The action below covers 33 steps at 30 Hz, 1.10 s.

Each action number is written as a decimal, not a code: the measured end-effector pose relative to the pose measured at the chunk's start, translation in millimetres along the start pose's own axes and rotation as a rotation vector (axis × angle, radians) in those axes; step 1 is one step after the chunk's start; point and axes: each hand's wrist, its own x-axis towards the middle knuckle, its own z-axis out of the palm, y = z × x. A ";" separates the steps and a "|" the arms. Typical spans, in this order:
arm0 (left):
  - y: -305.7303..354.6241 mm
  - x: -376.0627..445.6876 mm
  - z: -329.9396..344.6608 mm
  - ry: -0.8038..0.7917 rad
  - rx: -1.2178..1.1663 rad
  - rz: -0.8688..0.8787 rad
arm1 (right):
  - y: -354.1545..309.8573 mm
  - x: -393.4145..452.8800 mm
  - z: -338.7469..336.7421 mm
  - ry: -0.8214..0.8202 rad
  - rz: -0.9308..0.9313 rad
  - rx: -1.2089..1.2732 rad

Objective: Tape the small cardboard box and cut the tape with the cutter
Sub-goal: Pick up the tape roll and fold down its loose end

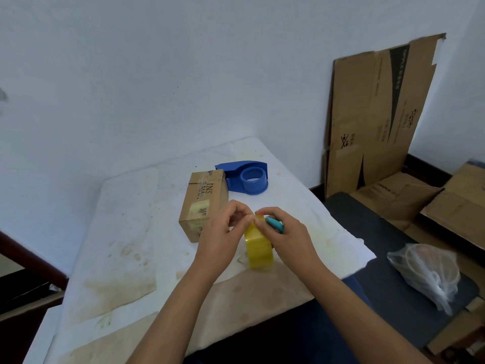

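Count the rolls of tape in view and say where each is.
1 clearly: the yellow translucent tape roll, standing on edge on the table between both hands. The blue plastic dispenser behind the small brown cardboard box looks empty. The plastic bag's contents are unclear.

Plain pale blue-white wall [157, 74]. Stained white cloth-covered table [118, 245]. Flattened brown cardboard sheet [372, 119] leaning against wall at right. Opened cardboard boxes [446, 200] on floor. Dark mat [393, 258]; clear plastic bag [430, 271] resting on it.
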 end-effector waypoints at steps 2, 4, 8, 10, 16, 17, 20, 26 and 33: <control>0.7 2.6 -1.0 -0.008 0.006 -0.018 | 0.1 1.7 -3.1 0.023 -0.021 -0.057; 0.2 4.8 -1.3 -0.018 0.013 -0.034 | -2.2 3.1 -8.0 0.047 -0.070 -0.067; 0.0 5.6 -0.8 -0.056 -0.058 -0.065 | -6.6 8.5 -14.8 -0.027 -0.085 -0.025; -0.5 5.8 -0.2 -0.058 -0.069 -0.070 | -8.3 11.6 -14.2 -0.040 -0.077 -0.006; -5.1 5.9 3.0 -0.015 -0.097 -0.084 | -13.6 18.8 -12.1 -0.055 -0.073 0.031; -5.9 5.8 3.2 -0.012 -0.107 -0.091 | -13.8 19.6 -12.2 -0.049 -0.071 0.037; -9.0 5.3 4.1 0.010 -0.132 -0.106 | -11.8 21.6 -11.4 -0.020 -0.062 0.048; -9.6 3.3 5.0 0.086 -0.250 -0.136 | -10.8 24.2 -9.5 0.011 -0.021 0.104; -14.6 0.5 2.4 0.062 -0.237 -0.129 | -14.4 22.3 -11.4 0.007 -0.063 0.070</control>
